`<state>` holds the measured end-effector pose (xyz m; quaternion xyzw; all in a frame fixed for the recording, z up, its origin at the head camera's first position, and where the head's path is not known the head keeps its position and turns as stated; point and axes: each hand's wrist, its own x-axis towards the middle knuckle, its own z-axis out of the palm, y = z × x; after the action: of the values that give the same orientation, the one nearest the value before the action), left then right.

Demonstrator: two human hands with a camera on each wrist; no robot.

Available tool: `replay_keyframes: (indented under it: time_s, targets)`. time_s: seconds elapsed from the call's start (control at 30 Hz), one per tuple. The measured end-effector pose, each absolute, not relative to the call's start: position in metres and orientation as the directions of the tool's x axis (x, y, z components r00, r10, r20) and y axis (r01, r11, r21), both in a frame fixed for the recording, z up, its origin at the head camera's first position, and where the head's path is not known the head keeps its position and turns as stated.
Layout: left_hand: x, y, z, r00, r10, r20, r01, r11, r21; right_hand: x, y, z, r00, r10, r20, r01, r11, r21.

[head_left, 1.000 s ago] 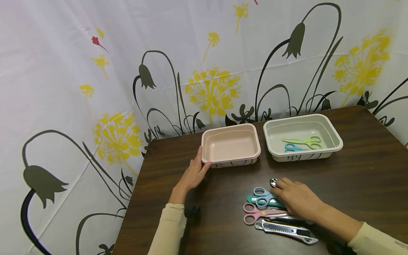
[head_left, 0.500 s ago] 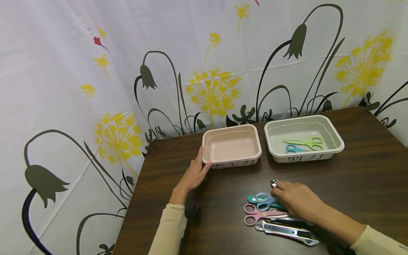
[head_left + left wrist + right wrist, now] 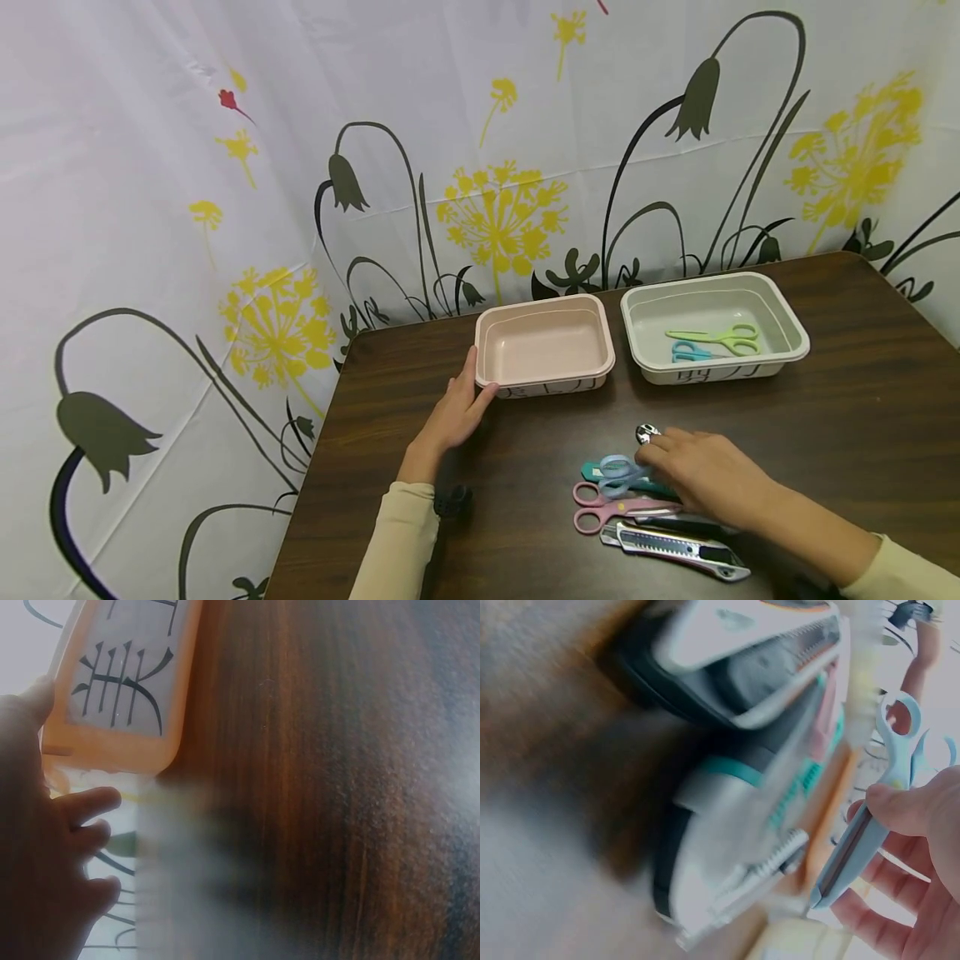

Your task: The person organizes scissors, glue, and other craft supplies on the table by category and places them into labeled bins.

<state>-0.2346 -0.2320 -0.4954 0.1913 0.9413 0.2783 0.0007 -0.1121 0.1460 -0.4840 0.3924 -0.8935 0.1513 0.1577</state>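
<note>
My right hand pinches light blue scissors between thumb and fingers, their handle rings sticking out past the fingertips. In the head view, the scissors overlap a teal cutter knife on the table. Just below lie pink scissors and a silver cutter knife, with a dark cutter partly hidden by the hand. My left hand rests against the left end of a pink plastic tray, thumb at its front rim, fingers along the side. Nothing lies in that tray.
A pale grey tray stands to the right of the pink one. Inside it are lime green scissors and small blue scissors. Both trays are close to the back edge of the brown table, before a flower-printed curtain.
The light blue scissors have tilted in my right hand, and their rings have shifted slightly to the right over the teal cutter. My left hand stays at the pink tray.
</note>
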Motion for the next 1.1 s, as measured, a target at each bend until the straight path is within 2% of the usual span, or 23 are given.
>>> replay_keyframes:
  time_s: [0.1, 0.57, 0.8, 1.1]
  targets:
    - [-0.235, -0.233, -0.495, -0.927, 0.360, 0.106, 0.360, 0.775, 0.519, -0.115, 0.151, -0.473, -0.625, -0.647, 0.437, -0.756, 0.642, -0.129]
    - [-0.234, -0.232, -0.494, -0.924, 0.366, 0.111, 0.366, 0.762, 0.534, -0.162, 0.209, -0.438, -0.643, -0.520, 0.563, -0.678, 0.729, -0.101]
    - [-0.234, -0.232, -0.492, -0.923, 0.367, 0.111, 0.367, 0.759, 0.538, -0.186, 0.231, -0.438, -0.728, -0.418, 0.543, -0.567, 0.812, -0.135]
    - [-0.234, -0.232, -0.494, -0.925, 0.365, 0.102, 0.362, 0.769, 0.526, -0.202, 0.245, -0.442, -0.839, -0.404, 0.366, -0.488, 0.855, -0.175]
